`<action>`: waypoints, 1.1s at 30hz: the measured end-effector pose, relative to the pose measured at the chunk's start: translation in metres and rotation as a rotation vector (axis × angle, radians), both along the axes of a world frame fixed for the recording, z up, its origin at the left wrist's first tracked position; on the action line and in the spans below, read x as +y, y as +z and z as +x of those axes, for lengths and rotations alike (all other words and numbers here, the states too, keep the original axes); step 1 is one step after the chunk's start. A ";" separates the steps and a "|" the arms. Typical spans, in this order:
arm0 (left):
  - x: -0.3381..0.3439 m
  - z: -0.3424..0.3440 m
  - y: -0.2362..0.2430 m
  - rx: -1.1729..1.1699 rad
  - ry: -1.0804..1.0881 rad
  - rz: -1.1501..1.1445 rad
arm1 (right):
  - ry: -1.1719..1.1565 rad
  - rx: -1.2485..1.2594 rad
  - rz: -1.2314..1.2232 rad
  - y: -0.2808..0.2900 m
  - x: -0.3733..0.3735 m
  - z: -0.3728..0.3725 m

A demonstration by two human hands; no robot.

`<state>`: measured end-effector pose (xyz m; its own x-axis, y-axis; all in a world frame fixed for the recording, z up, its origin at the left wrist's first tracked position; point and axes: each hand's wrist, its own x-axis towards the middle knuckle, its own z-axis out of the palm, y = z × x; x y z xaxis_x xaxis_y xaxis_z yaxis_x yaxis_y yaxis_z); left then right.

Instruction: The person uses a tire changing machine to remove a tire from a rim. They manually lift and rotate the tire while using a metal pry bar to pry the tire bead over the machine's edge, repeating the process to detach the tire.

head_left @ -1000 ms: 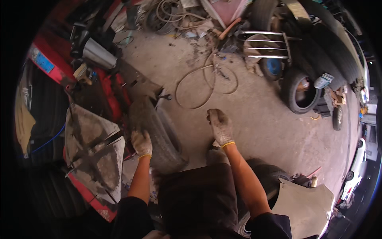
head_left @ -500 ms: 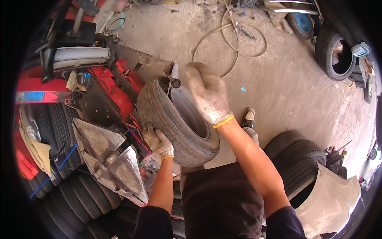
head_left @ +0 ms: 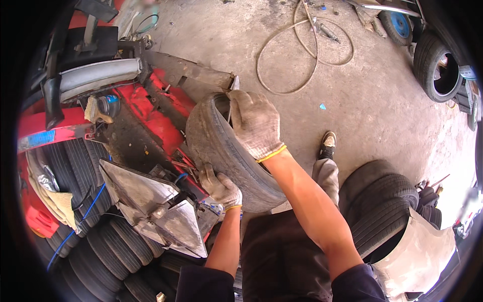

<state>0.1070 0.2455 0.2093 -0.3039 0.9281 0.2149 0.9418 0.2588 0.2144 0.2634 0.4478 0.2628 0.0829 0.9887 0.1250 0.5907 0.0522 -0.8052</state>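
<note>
A worn, dusty tire (head_left: 211, 146) sits tilted in the middle, against a red metal machine (head_left: 153, 116) with a grey bar. My right hand (head_left: 254, 123), in a dirty knit glove with a yellow cuff, grips the tire's upper rim beside the bar's end (head_left: 234, 84). My left hand (head_left: 219, 189), gloved the same way, holds the lower left side of the tire with bent fingers. A hinged, dirty metal plate (head_left: 151, 201) lies just left of my left hand. The inside of the tire is mostly hidden by my right hand and arm.
A hose loop (head_left: 287, 90) lies on the concrete floor (head_left: 312, 121) ahead. Tires (head_left: 437, 70) and a blue-rimmed wheel (head_left: 397, 25) stand at upper right. Stacked tires (head_left: 375, 211) and a beige panel (head_left: 412, 251) are at lower right, more tires (head_left: 110, 251) at lower left. My shoe (head_left: 328, 146) is right.
My view has swung down and leftward toward the machine. My right hand has come across from the right onto the tire's upper rim; my left hand stays on the tire's side.
</note>
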 end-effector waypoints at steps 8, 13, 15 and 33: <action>0.001 0.000 0.002 -0.039 0.049 -0.033 | -0.009 0.123 -0.051 -0.001 0.001 0.000; 0.005 0.003 0.002 -0.034 0.036 -0.023 | 0.010 0.102 -0.018 -0.004 0.007 0.003; 0.004 0.004 0.001 -0.036 0.046 -0.031 | 0.032 0.089 -0.045 -0.001 0.012 0.007; -0.036 0.021 -0.006 0.009 -0.010 0.055 | -0.363 0.176 -0.434 -0.101 -0.012 0.130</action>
